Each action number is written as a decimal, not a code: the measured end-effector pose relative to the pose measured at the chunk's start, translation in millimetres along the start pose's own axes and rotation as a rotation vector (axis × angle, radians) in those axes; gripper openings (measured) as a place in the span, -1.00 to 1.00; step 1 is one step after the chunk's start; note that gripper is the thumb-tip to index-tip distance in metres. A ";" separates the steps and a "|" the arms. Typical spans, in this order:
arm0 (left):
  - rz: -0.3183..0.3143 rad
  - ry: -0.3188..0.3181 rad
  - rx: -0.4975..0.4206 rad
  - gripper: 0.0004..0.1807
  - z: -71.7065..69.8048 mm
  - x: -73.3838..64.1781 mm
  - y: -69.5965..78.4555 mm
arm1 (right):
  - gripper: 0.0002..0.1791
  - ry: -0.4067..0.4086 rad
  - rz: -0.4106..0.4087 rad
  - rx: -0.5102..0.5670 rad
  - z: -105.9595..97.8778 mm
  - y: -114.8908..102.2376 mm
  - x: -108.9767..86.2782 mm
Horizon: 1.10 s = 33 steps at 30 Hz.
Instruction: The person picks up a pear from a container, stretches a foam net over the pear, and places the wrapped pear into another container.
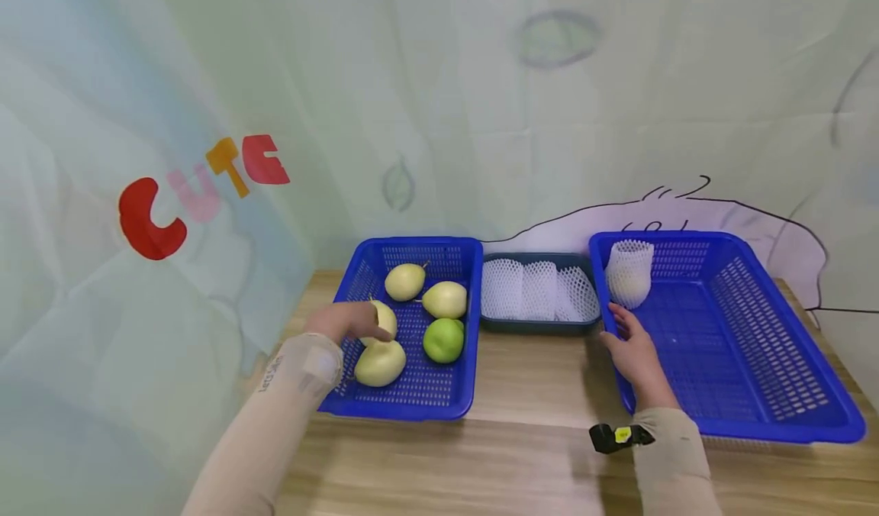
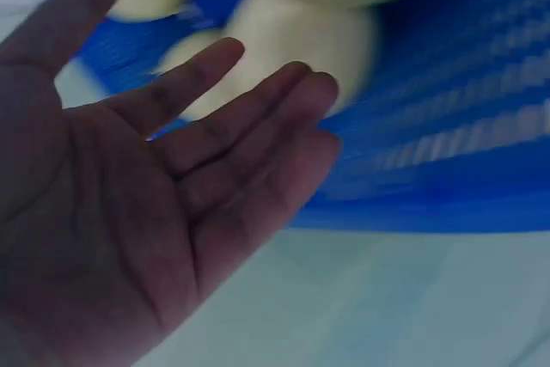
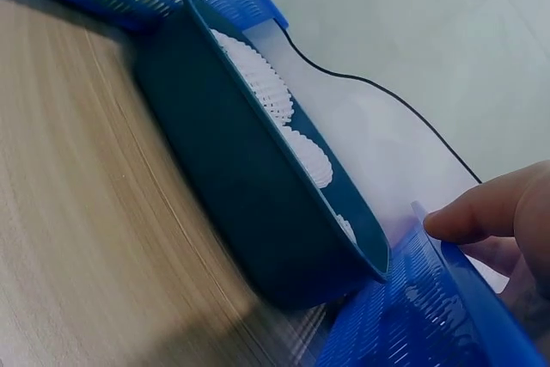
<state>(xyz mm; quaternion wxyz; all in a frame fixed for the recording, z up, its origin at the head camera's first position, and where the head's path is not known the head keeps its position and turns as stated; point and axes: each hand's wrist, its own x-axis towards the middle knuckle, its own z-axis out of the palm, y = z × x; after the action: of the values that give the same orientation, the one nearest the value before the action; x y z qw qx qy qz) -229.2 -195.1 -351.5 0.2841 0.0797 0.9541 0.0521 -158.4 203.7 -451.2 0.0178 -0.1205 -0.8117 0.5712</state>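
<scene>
Over the left blue basket my left hand reaches down to several pale yellow pears. In the left wrist view its fingers are spread and loosely straight, holding nothing; the pears behind are blurred. A green apple lies to the right of that hand. My right hand rests on the left rim of the right blue basket, a digit touching the rim in the right wrist view. Just beyond it stands a pale fruit in a white foam net.
Between the baskets sits a dark green tray with several white foam nets. All stand on a wood-grain table. A printed curtain hangs close behind and along the left.
</scene>
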 end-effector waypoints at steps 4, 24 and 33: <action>-0.205 -0.091 -0.065 -0.27 23.1 9.9 -10.3 | -0.40 -0.002 -0.009 -0.015 1.8 1.2 -0.6; -0.019 -0.108 0.119 -0.32 52.7 16.2 43.1 | -0.41 0.004 -0.002 -0.054 2.1 3.9 1.3; 0.045 -0.039 0.100 -0.20 35.7 15.1 43.4 | -0.42 0.012 -0.025 -0.062 0.8 4.0 2.6</action>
<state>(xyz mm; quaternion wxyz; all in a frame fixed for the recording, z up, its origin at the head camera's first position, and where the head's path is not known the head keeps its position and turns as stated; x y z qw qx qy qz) -216.7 -147.8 -383.0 0.2968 0.1164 0.9478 0.0093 -160.3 204.8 -455.5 0.0260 -0.1142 -0.8303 0.5449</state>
